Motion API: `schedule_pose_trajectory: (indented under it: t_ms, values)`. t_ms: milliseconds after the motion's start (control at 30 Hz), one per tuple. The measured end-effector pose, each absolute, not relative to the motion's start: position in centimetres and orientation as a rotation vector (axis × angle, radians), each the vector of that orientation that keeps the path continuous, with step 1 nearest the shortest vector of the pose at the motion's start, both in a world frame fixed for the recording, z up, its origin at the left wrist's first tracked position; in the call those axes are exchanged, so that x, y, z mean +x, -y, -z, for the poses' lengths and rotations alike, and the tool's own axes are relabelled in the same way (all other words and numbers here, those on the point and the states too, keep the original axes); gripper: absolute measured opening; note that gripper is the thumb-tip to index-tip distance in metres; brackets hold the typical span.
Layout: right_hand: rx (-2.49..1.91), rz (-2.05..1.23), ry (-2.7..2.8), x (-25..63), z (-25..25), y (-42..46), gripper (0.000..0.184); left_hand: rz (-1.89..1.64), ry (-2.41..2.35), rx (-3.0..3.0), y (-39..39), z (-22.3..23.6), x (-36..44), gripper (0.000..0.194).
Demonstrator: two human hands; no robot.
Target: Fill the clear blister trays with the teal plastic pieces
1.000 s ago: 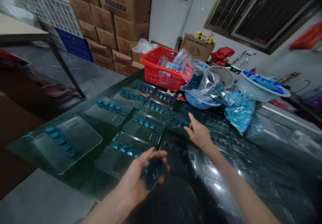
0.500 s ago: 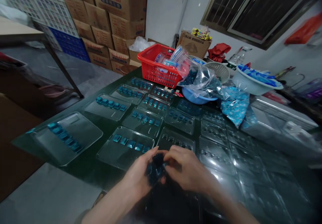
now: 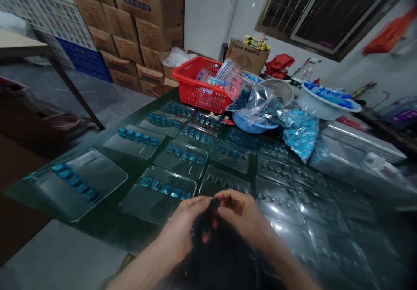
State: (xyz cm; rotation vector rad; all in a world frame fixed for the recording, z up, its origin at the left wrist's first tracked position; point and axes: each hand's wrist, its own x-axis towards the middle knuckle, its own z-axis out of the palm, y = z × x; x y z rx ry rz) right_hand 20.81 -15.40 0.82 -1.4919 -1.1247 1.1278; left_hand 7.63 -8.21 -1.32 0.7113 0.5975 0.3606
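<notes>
Stacked cardboard cartons printed 食品, well beyond left hand and right hand

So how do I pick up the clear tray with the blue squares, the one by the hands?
Probably grip the clear tray by its left edge, coming from the left, thumb on top, fingers under. It lies thin and flat on the dark table, and the blue squares sit in a row across it, leaving that edge bare. The left hand and the right hand are at the other end.
</notes>
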Motion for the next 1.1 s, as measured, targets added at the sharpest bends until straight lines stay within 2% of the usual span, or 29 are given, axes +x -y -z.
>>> schedule_pose_trajectory:
  t_ms: [200,333,433,633,800,1000,1100]
  values:
    - [-1.532,-0.877,1.173,20.9,-0.1,15.5,0.01,-0.338,-0.568,0.68,8.1,1.3,8.1,0.025]
    - [-1.573,-0.613,1.293,20.4,0.3,15.5,0.016,-0.326,-0.616,0.614,8.1,1.5,8.5,0.024]
    - [-1.584,-0.575,1.333,20.1,0.5,15.4,0.021,-0.317,-0.627,0.583,8.0,1.7,8.8,0.025]
    - [-1.56,-0.464,1.305,20.6,0.5,14.4,0.017,-0.311,-0.585,0.642,7.3,1.6,8.9,0.027]
    - [-1.543,-0.542,1.257,20.9,0.6,13.7,0.022,-0.325,-0.589,0.701,6.8,1.6,8.7,0.025]
    - [-1.477,-0.803,0.927,20.4,1.2,13.2,0.015,-0.318,-0.519,0.714,6.6,1.6,8.6,0.025]
    - [-1.585,-0.753,0.891,22.3,1.4,12.5,0.018,-0.297,-0.563,0.671,6.5,1.8,8.5,0.024]
